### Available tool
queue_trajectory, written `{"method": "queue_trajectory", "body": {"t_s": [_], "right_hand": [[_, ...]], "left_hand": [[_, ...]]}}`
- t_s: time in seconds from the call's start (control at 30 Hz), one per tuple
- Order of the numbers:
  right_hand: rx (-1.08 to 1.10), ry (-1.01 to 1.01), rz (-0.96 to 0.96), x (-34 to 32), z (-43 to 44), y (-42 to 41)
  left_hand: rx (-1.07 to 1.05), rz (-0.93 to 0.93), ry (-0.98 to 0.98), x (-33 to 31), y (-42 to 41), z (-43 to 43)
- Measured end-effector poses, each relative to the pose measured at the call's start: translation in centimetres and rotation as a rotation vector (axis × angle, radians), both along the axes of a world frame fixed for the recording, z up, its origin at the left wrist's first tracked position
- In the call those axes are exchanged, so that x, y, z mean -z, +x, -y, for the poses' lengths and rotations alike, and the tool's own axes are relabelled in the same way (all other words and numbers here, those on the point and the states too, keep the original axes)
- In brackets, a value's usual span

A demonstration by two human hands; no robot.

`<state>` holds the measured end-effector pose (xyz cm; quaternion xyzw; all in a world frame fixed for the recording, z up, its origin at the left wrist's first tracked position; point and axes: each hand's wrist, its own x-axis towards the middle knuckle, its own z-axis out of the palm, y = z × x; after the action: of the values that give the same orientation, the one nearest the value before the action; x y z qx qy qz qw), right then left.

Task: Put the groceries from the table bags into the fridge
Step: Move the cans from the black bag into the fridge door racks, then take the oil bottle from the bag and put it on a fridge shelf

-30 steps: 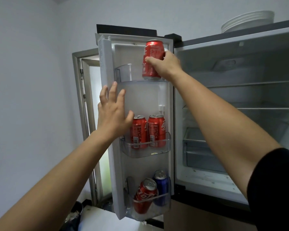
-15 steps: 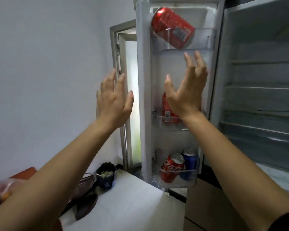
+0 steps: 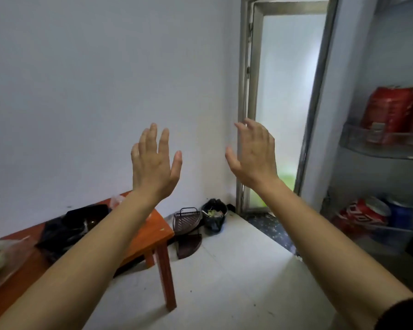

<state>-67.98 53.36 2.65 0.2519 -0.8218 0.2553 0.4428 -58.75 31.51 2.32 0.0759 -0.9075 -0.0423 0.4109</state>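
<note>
The view has swung left from the fridge door (image 3: 377,148) toward the orange worktop (image 3: 153,225); left hand (image 3: 154,166) and right hand (image 3: 254,156) hang spread, empty, touching nothing.

View swings left off the fridge door (image 3: 377,120); orange table (image 3: 153,225) with bags now below the fingers. Right hand (image 3: 254,154), empty, spread, no longer grips the can, level with left hand (image 3: 154,163).

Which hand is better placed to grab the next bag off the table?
Left, probably. The left hand is open and empty on the side of the table and the black bag. The right hand, also empty, is nearer the fridge door.
</note>
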Motion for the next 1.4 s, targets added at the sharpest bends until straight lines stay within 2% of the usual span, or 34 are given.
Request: {"method": "queue_trajectory", "body": {"t_s": [0.13, 0.27, 0.43, 0.6, 0.73, 1.0, 1.2, 1.27, 1.4], "right_hand": [[-0.066, 0.017, 0.193, 5.1, 9.7, 0.7], [-0.193, 0.152, 0.391, 10.6, 19.0, 2.0], [-0.305, 0.340, 0.553, 16.2, 28.5, 3.2], [-0.394, 0.445, 0.725, 21.3, 36.6, 2.5], [-0.474, 0.461, 0.841, 24.6, 43.4, -0.2], [-0.583, 0.466, 0.986, 28.6, 56.1, -9.2], [-0.627, 0.609, 1.106, 31.9, 62.9, -12.9], [-0.645, 0.686, 1.149, 32.9, 64.8, -13.3], [-0.613, 0.788, 1.215, 34.3, 68.7, -14.1]], "left_hand": [[-0.114, 0.136, -0.009, 4.4, 3.5, 9.9], [-0.228, 0.253, 0.086, 8.9, 7.0, 18.2], [-0.291, 0.373, 0.161, 14.6, 9.8, 26.5], [-0.337, 0.562, 0.222, 20.1, 10.5, 33.1], [-0.315, 0.741, 0.223, 23.1, 8.4, 38.8], [-0.138, 1.064, 0.236, 27.2, -0.9, 49.6], [-0.017, 1.317, 0.289, 31.3, -5.3, 54.4], [-0.016, 1.346, 0.209, 32.3, -5.9, 56.6], [-0.154, 1.264, 0.127, 32.6, -7.3, 63.5]]}}
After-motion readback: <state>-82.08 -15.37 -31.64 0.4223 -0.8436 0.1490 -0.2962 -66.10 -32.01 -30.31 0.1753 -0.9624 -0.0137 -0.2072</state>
